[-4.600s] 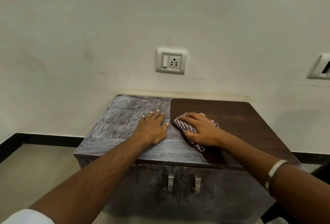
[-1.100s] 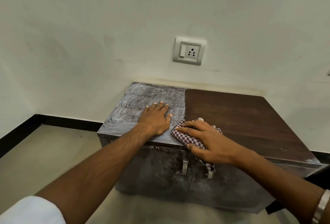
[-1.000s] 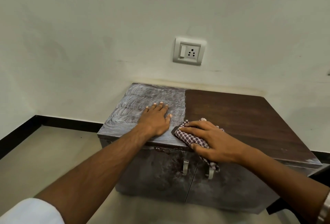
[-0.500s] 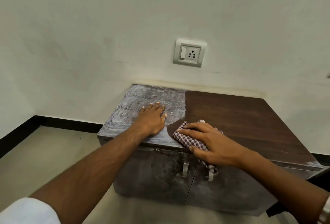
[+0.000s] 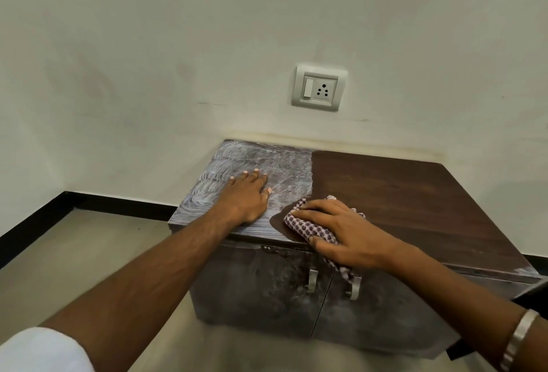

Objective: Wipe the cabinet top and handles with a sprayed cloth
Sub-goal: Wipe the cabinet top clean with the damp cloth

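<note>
While the right hand (image 5: 341, 232) presses the checked cloth (image 5: 308, 227) flat under spread fingers at the near edge of the cabinet top (image 5: 400, 193), the left hand (image 5: 246, 196) rests open, palm down, on the dusty left half. Dust lies directly left of the cloth, so the right hand is better placed to continue leftward; the left hand blocks that path. Both door handles (image 5: 312, 279) hang just below the cloth, apparently unwiped.
</note>
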`<act>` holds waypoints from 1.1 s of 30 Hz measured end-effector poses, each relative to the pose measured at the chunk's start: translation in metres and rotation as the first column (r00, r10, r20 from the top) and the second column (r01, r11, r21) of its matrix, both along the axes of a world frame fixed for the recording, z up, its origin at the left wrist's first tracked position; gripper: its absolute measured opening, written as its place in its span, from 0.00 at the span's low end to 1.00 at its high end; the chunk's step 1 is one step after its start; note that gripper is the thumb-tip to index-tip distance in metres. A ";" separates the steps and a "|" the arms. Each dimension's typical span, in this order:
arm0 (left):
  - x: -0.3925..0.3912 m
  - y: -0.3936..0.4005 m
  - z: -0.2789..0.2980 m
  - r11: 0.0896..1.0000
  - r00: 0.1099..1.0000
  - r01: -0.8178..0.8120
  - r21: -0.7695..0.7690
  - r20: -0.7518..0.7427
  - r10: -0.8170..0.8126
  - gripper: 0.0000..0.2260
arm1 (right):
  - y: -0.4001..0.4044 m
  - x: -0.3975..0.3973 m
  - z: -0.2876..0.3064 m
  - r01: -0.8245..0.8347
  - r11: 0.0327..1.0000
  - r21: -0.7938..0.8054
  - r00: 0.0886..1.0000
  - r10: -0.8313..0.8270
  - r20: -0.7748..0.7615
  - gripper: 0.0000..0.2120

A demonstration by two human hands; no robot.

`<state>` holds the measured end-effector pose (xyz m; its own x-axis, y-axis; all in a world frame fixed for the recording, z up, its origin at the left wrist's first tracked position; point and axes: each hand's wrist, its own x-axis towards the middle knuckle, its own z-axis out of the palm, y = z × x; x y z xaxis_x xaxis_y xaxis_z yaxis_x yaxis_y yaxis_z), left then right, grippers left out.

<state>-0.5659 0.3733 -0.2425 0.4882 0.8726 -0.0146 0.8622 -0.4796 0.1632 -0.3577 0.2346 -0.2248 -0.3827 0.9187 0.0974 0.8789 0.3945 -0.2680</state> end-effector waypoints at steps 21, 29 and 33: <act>0.000 0.010 -0.002 1.000 1.000 -0.007 0.013 0.011 0.007 0.25 | 0.022 -0.013 -0.004 0.036 0.999 -0.022 0.998 -0.037 -0.042 0.28; 0.002 0.015 -0.002 1.000 1.000 -0.010 0.011 0.010 0.010 0.25 | 0.050 -0.009 -0.002 0.138 0.990 0.001 0.990 -0.138 -0.031 0.26; 0.006 0.017 -0.002 1.000 1.000 -0.013 0.009 0.008 0.013 0.25 | 0.041 -0.004 -0.005 0.078 0.997 0.012 0.997 -0.078 -0.026 0.26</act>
<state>-0.5603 0.3906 -0.2441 0.4772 0.8788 -0.0024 0.8668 -0.4702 0.1660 -0.3621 0.2760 -0.2301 -0.3072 0.9442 0.1187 0.9000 0.3288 -0.2862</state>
